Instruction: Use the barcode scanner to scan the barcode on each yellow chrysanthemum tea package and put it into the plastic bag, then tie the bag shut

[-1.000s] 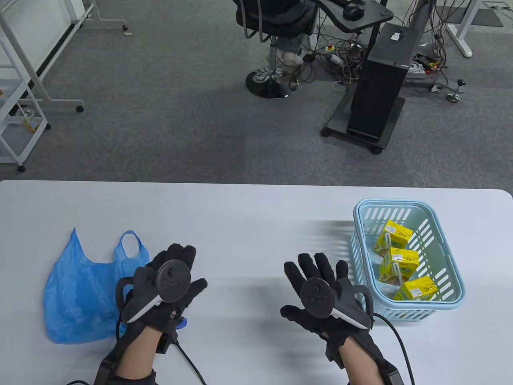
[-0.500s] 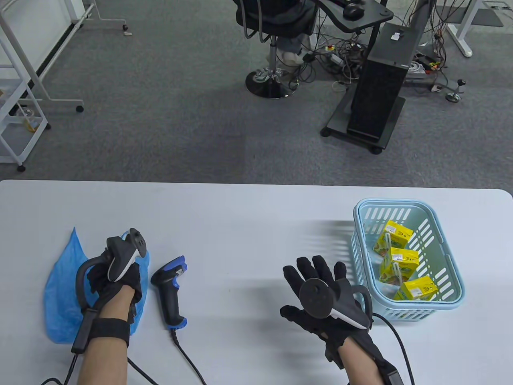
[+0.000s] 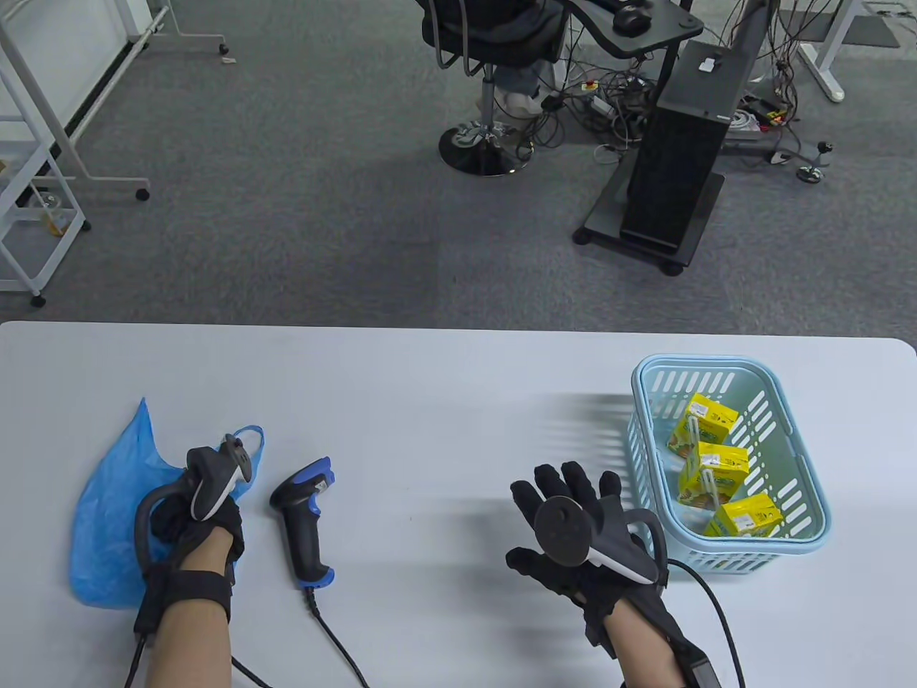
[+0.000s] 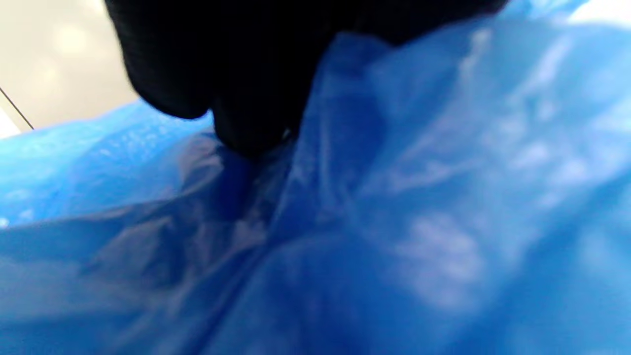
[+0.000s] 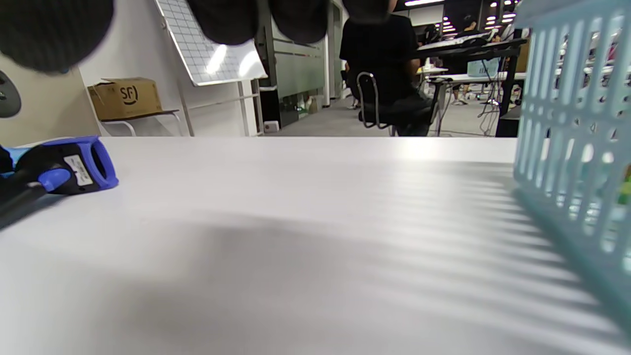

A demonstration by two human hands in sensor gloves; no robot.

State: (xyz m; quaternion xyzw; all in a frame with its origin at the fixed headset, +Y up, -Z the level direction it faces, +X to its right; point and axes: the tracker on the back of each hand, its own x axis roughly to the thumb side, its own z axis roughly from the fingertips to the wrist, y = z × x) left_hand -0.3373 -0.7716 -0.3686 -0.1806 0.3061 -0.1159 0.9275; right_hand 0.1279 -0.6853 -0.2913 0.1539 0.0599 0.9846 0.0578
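Observation:
A blue plastic bag lies crumpled at the table's left. My left hand is on it and pinches a fold of the blue plastic bag, as the left wrist view shows close up. A black and blue barcode scanner lies on the table just right of that hand; its head shows in the right wrist view. Three yellow tea packages lie in a light blue basket at the right. My right hand hovers left of the basket, fingers spread, holding nothing.
The scanner's black cable runs to the table's near edge. The basket's slatted wall stands close to my right hand. Beyond the table's far edge are an office chair and a black cart.
My left hand has swung left off the scanner, which it covered a second ago, onto the bag and has bunched up the plastic. The right hand has barely moved.

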